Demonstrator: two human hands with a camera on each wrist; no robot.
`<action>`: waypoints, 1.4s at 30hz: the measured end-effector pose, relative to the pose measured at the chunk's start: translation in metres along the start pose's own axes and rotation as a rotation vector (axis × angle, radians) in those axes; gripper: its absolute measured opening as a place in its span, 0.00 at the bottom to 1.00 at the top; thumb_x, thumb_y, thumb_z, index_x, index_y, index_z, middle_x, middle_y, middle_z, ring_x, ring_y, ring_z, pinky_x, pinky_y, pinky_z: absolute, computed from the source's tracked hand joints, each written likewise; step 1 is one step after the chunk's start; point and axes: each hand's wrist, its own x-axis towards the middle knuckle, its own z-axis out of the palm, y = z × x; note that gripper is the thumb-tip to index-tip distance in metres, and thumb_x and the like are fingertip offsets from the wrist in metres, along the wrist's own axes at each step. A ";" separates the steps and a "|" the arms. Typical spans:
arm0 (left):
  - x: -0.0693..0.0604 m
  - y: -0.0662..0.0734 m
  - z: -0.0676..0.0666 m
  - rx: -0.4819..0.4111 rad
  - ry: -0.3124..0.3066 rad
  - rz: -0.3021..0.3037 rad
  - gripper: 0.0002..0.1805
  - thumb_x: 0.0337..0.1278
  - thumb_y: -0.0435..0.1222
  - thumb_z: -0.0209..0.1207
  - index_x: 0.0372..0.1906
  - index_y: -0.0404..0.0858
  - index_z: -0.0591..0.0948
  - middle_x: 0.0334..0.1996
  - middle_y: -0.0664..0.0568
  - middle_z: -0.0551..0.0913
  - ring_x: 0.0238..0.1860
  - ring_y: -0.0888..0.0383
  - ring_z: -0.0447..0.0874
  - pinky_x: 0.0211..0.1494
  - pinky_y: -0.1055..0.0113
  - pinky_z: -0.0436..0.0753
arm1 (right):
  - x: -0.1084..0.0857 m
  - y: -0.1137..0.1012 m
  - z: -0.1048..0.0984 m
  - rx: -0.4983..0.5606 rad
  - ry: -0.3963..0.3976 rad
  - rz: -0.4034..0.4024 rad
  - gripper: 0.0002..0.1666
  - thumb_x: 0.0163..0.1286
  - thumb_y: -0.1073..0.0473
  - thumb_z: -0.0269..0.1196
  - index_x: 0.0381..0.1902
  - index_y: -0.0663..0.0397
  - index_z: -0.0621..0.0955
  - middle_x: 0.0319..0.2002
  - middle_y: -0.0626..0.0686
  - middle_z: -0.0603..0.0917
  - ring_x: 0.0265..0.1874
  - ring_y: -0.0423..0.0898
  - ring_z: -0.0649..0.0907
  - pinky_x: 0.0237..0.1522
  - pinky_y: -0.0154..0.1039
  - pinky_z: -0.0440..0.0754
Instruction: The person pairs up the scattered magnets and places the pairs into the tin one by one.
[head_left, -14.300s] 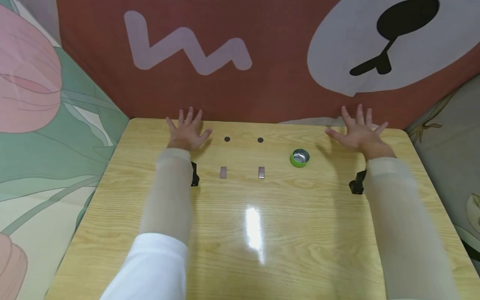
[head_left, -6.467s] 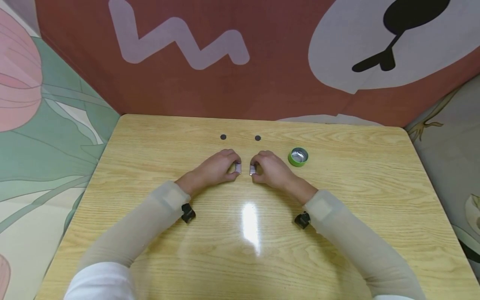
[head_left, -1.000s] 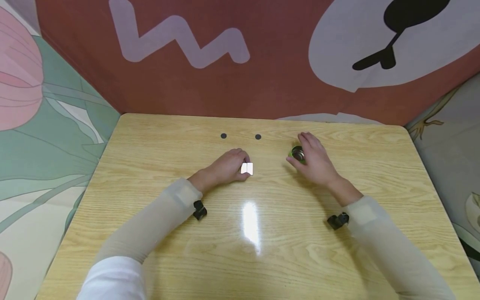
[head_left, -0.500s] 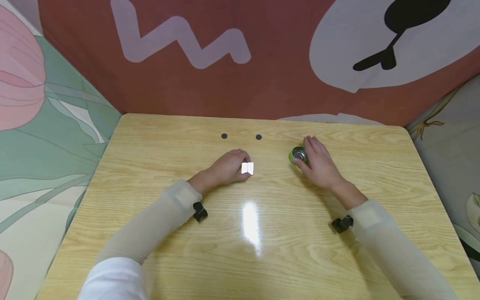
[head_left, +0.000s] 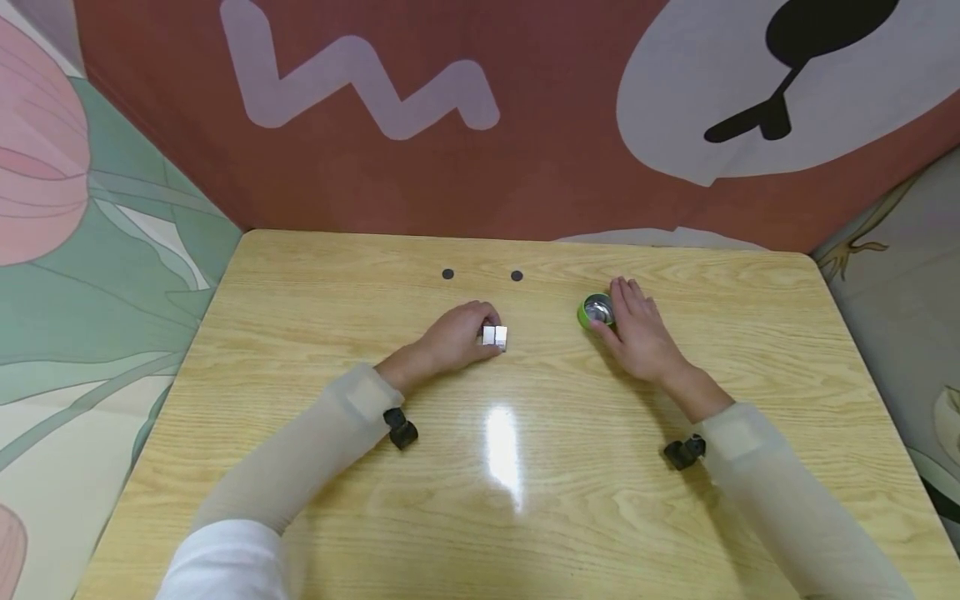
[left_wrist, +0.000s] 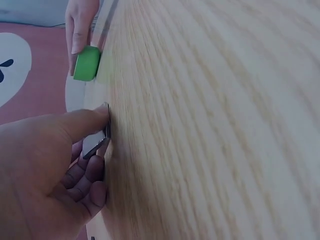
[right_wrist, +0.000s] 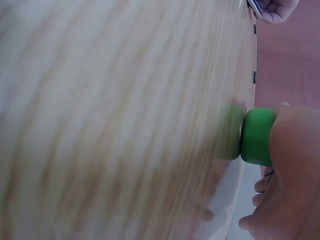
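Note:
In the head view, my left hand [head_left: 456, 337] holds two small flat silver pieces [head_left: 495, 336], side by side near the middle of the wooden table. The left wrist view shows the thumb on one upright piece [left_wrist: 108, 120], while the other slants away. Its remaining fingers curl beneath. My right hand [head_left: 642, 340] is at a small round green container [head_left: 582, 314] with a shiny silver inside, standing on the table. The thumb lies along its near rim and the fingers reach past its right side. In the right wrist view, the hand covers part of the green wall [right_wrist: 256, 137].
Two small dark discs [head_left: 447, 274] [head_left: 517, 276] lie farther back on the table [head_left: 337, 283]. Behind the back edge rises a red-brown printed fabric wall [head_left: 540, 167], with patterned fabric at both sides. A bright light reflection [head_left: 502, 450] shows on the tabletop.
Earlier each hand held one silver piece; now both are with my left hand. My right hand has gone right to the green container, settling nearer to its right side. The left hand stays.

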 end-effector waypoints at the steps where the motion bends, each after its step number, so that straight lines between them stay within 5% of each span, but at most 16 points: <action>1: 0.000 0.001 0.000 -0.016 -0.001 -0.015 0.19 0.62 0.41 0.70 0.51 0.37 0.79 0.43 0.50 0.80 0.43 0.56 0.77 0.50 0.62 0.79 | 0.000 0.000 0.000 -0.002 -0.002 0.001 0.48 0.84 0.42 0.44 0.78 0.74 0.40 0.78 0.74 0.41 0.78 0.67 0.40 0.75 0.67 0.40; 22: -0.001 0.001 0.000 -0.220 0.013 -0.072 0.13 0.65 0.33 0.66 0.51 0.38 0.79 0.37 0.50 0.79 0.37 0.56 0.74 0.40 0.66 0.74 | 0.001 0.001 0.002 -0.009 0.011 0.000 0.47 0.84 0.44 0.46 0.78 0.74 0.43 0.78 0.73 0.44 0.79 0.66 0.41 0.75 0.67 0.40; 32: 0.000 0.005 -0.003 -0.341 0.053 -0.116 0.09 0.68 0.30 0.62 0.50 0.34 0.83 0.45 0.45 0.83 0.47 0.54 0.81 0.51 0.63 0.81 | 0.000 0.000 0.000 -0.002 0.010 -0.003 0.47 0.84 0.43 0.46 0.78 0.74 0.44 0.78 0.72 0.45 0.79 0.66 0.42 0.75 0.67 0.40; 42: 0.002 0.008 -0.002 -0.464 0.094 -0.191 0.10 0.70 0.33 0.62 0.51 0.33 0.84 0.46 0.45 0.85 0.45 0.54 0.82 0.46 0.65 0.82 | -0.002 -0.003 -0.004 0.025 0.000 -0.001 0.46 0.84 0.44 0.47 0.78 0.74 0.45 0.79 0.72 0.45 0.79 0.65 0.42 0.75 0.67 0.39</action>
